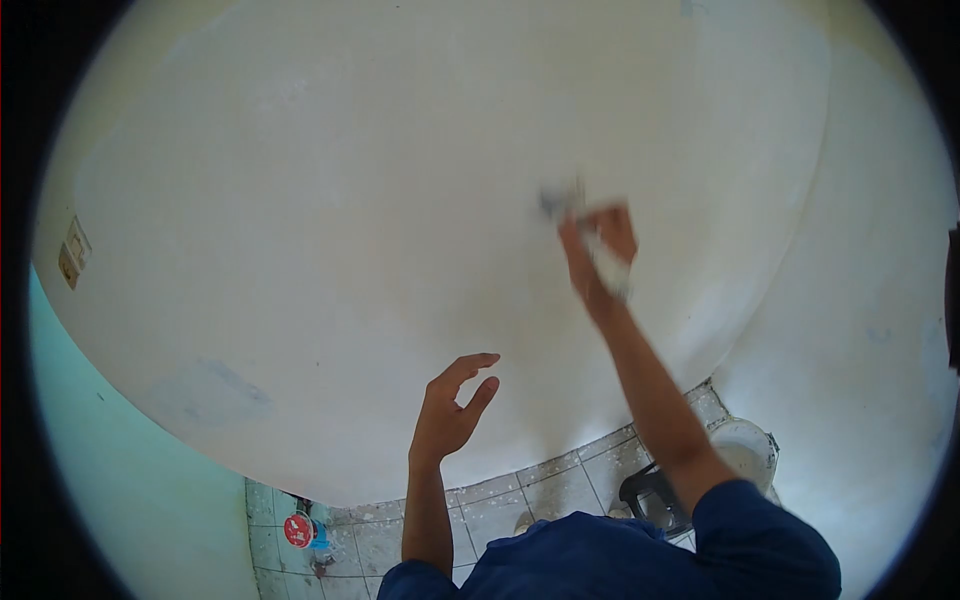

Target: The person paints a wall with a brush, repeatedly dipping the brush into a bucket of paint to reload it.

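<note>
My right hand [600, 245] is raised against the white wall [350, 200] and grips a small grey pad or scraper [562, 198] that is blurred by motion, with a pale strip showing under the palm. Its tip touches the wall surface. My left hand [452, 405] hangs lower and to the left, fingers spread and curled, holding nothing, close to the wall but apart from it. Both forearms come up from dark blue sleeves at the bottom.
A white bucket [745, 450] and a dark container [650, 495] stand on the tiled floor [520, 495] at lower right. A red and blue object [303, 530] lies at the wall base. A wall socket [72, 252] sits far left beside a pale green wall [130, 500].
</note>
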Action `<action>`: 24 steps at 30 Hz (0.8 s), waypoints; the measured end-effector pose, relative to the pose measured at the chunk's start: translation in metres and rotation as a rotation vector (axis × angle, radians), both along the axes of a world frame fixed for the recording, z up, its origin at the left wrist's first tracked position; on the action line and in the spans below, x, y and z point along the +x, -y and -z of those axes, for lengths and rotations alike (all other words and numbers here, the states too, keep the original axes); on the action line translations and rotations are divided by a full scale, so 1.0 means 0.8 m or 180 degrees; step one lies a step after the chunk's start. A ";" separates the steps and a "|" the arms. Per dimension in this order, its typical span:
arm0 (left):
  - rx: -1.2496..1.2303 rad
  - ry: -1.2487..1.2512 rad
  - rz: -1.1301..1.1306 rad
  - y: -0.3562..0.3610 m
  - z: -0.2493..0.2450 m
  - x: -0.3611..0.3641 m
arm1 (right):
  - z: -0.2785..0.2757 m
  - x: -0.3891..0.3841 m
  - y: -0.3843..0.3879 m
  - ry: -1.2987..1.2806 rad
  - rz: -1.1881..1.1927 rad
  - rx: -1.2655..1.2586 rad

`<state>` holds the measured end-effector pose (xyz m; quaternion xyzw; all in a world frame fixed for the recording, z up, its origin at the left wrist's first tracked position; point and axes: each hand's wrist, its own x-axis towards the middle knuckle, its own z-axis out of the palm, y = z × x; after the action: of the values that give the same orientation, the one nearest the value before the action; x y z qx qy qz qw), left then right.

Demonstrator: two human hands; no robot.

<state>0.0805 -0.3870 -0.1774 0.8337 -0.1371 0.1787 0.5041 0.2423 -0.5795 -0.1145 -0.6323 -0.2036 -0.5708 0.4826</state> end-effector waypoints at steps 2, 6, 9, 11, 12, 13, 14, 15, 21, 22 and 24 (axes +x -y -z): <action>0.0065 0.0039 -0.0034 -0.003 0.002 -0.004 | 0.146 0.004 0.015 -0.0283 -0.0360 -0.0107; 0.0179 0.0043 -0.0236 -0.010 0.001 -0.013 | 0.209 -0.024 0.037 -0.0946 -0.0162 0.0040; 0.0214 0.0110 -0.0382 -0.007 0.007 -0.004 | 0.077 -0.026 0.037 -0.0328 0.0040 0.0375; 0.0285 0.0247 -0.0409 0.007 0.009 0.002 | -0.019 -0.016 0.042 0.0255 -0.0133 0.0547; 0.0292 0.0213 -0.0425 0.012 0.009 0.004 | -0.063 -0.020 0.037 0.0250 -0.0313 0.0761; 0.0298 0.0175 -0.0438 0.012 0.010 0.006 | -0.091 -0.013 0.028 0.0403 -0.0331 0.0710; 0.0305 0.0217 -0.0402 0.008 0.015 0.010 | -0.115 -0.006 0.019 0.0546 -0.0345 0.0662; 0.0315 0.0257 -0.0367 0.004 0.018 0.015 | -0.134 0.000 0.008 0.0687 -0.0358 0.0618; 0.0109 -0.0017 -0.0440 0.000 0.024 0.017 | 0.135 0.013 -0.021 -0.0106 -0.0742 -0.0196; 0.0142 -0.0003 -0.0473 0.000 0.022 0.016 | 0.199 -0.012 -0.008 -0.0648 -0.0776 -0.0205; 0.0171 0.0008 -0.0560 0.003 0.013 0.005 | 0.242 -0.035 0.009 -0.0937 -0.0743 -0.0178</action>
<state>0.0842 -0.3892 -0.1876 0.8556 -0.0686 0.2196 0.4637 0.2143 -0.5864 -0.3078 -0.6942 -0.2187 -0.4064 0.5523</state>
